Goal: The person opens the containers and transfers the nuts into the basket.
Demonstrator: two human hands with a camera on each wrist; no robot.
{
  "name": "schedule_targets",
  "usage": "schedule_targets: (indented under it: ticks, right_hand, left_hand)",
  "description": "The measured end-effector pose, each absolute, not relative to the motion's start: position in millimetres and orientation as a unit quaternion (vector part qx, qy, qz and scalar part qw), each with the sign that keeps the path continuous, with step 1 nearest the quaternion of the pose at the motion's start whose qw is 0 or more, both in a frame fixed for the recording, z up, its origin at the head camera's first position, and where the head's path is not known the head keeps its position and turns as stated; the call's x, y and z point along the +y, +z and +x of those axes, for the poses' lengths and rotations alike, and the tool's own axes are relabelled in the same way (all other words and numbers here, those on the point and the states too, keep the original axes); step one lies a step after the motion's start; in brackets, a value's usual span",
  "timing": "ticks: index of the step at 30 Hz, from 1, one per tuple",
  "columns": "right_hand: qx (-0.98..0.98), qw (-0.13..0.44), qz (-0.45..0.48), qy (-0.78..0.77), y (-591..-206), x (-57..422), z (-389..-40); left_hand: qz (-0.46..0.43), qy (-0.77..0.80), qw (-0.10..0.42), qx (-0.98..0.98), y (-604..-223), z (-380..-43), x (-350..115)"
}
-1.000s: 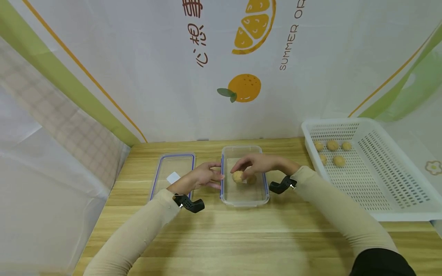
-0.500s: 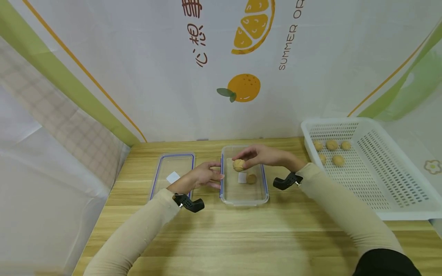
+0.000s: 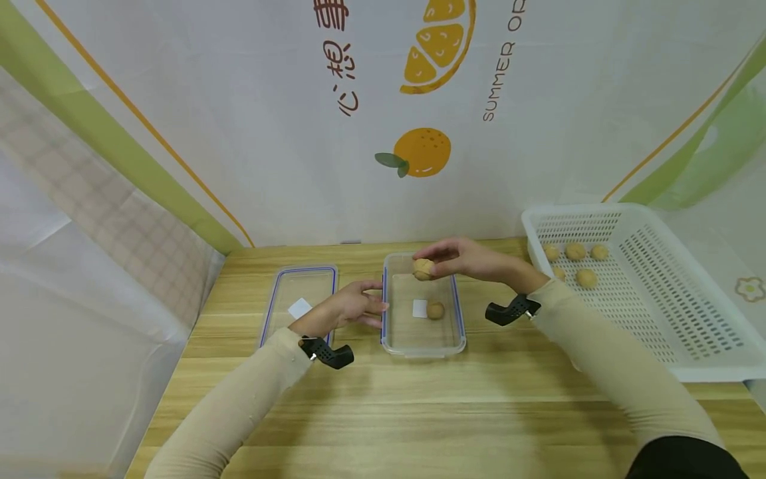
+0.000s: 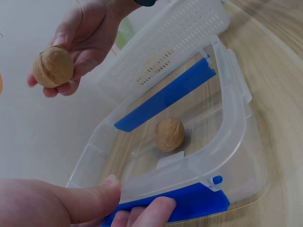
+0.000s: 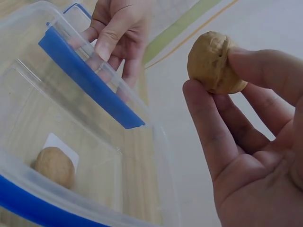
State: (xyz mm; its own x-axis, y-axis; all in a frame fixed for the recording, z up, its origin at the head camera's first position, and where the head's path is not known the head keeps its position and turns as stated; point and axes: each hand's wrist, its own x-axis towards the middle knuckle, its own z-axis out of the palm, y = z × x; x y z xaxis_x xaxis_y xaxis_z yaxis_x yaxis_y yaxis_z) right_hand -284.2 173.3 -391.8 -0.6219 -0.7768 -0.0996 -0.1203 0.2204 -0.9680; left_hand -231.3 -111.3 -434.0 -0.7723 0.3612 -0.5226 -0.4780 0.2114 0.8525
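Between the thumb and fingers of my right hand (image 3: 469,258) is a walnut (image 3: 423,269), raised over the far end of a clear plastic food box (image 3: 421,342) with blue latches. A second walnut (image 3: 435,310) lies inside on the bottom, beside a small white square (image 3: 419,308). My left hand (image 3: 353,305) touches the box's left side; the left wrist view puts its thumb (image 4: 97,201) at the rim and its fingers against the blue latch (image 4: 199,203). The right wrist view shows the seam of the raised walnut (image 5: 214,62).
A clear lid (image 3: 305,276) with a blue seal lies left of the box, partly under the left forearm, with a white square (image 3: 299,308) on it. At right stands a white perforated basket (image 3: 682,313) holding several walnuts (image 3: 586,278). A printed curtain (image 3: 287,166) hangs behind the wooden table.
My right hand has lifted the walnut off the box's bottom and carried it toward the far end, uncovering the white square and the other walnut. The left hand stays in place.
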Motion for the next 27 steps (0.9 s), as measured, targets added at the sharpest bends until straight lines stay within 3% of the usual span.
schedule_targets:
  ticks: [14, 27]
  right_hand:
    - [0.711, 0.284, -0.282, -0.579, -374.5, 210.1, -282.5]
    - [0.726, 0.228, -0.271, -0.590, -362.5, 260.6, -280.1]
  left_hand:
    - [-0.039, 0.627, 0.338, 0.700, -433.5, -230.2, -111.5]
    - [-0.034, 0.624, 0.338, 0.704, -436.1, -231.9, -112.3]
